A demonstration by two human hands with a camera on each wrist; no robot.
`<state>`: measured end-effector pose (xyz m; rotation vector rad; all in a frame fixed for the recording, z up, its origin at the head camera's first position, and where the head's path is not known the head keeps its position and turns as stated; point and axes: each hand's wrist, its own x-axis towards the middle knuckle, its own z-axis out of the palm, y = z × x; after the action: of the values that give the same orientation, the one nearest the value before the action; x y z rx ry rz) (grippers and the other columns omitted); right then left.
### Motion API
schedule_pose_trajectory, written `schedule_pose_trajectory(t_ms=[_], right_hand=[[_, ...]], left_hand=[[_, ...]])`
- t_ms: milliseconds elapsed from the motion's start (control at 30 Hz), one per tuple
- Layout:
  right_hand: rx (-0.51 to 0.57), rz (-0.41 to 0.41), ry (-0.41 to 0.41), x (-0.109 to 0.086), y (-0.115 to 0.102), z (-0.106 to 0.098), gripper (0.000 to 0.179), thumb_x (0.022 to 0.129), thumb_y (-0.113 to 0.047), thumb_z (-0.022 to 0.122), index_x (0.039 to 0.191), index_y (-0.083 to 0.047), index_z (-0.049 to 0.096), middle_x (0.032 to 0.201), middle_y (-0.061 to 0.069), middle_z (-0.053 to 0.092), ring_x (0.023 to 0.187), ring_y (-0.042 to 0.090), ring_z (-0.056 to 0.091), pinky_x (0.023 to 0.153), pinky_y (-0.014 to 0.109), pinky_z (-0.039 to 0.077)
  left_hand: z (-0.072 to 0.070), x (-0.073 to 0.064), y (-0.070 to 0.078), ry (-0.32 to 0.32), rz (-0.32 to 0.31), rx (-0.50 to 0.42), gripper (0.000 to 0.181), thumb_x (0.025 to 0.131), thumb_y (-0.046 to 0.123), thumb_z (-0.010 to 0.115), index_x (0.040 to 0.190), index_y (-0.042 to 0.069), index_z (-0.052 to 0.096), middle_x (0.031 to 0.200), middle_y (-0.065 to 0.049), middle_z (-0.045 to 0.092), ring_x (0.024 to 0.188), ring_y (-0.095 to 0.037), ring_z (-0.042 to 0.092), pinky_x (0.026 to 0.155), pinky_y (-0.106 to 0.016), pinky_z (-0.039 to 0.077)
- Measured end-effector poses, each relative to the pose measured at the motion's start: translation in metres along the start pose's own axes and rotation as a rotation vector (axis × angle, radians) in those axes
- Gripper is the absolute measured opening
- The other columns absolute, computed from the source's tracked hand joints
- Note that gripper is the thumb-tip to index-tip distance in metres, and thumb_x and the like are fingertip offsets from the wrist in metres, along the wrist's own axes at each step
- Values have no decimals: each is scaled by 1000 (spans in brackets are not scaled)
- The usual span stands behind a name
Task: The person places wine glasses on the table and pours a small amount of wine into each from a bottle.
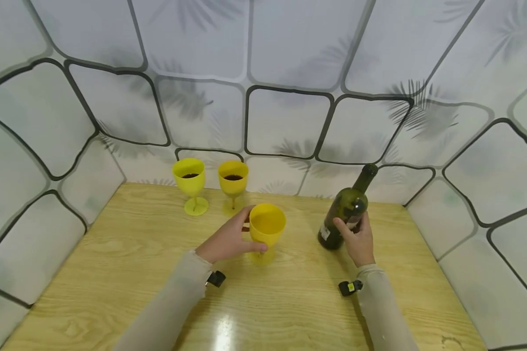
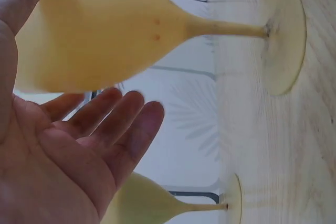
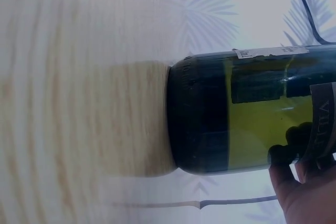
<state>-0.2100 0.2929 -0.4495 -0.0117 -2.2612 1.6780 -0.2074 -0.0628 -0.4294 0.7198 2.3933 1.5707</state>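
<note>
A yellow goblet (image 1: 268, 225) with no drink visible stands on the table, its foot (image 2: 286, 38) flat on the wood. My left hand (image 1: 232, 236) is around its bowl, thumb in front and index finger behind. In the left wrist view the other fingers (image 2: 139, 129) lie loosely beside the bowl. My right hand (image 1: 357, 241) grips a dark green wine bottle (image 1: 344, 209) around its body from the right. The bottle's base (image 3: 194, 114) is at the tabletop. Part of the bottle's label (image 3: 324, 114) shows beside my fingers; the rest is out of view.
Two more goblets stand at the back left: a yellow-green one (image 1: 189, 178) and a yellow one (image 1: 233, 183), each with dark liquid inside. The wooden table (image 1: 127, 273) meets patterned walls (image 1: 290, 122) at the back and both sides.
</note>
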Motion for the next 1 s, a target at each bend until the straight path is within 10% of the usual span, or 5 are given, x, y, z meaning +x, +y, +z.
schedule_pose_trajectory(t_ms=[333, 1000], right_hand=[[27, -4, -9, -9, -20, 1, 65, 99, -13, 71, 155, -10, 39, 140, 19, 54, 124, 27, 53, 90, 15, 45], [10, -13, -3, 1, 16, 4, 72, 99, -14, 72, 160, -18, 34, 143, 15, 53, 122, 24, 55, 90, 13, 46]], left_hand=[[10, -1, 7, 32, 3, 19, 97, 83, 36, 90, 159, 31, 29, 141, 11, 55, 127, -14, 56, 112, -47, 44], [-10, -8, 11, -9, -38, 12, 113, 79, 49, 89, 165, 29, 19, 159, 6, 38, 136, -20, 49, 113, -48, 44]])
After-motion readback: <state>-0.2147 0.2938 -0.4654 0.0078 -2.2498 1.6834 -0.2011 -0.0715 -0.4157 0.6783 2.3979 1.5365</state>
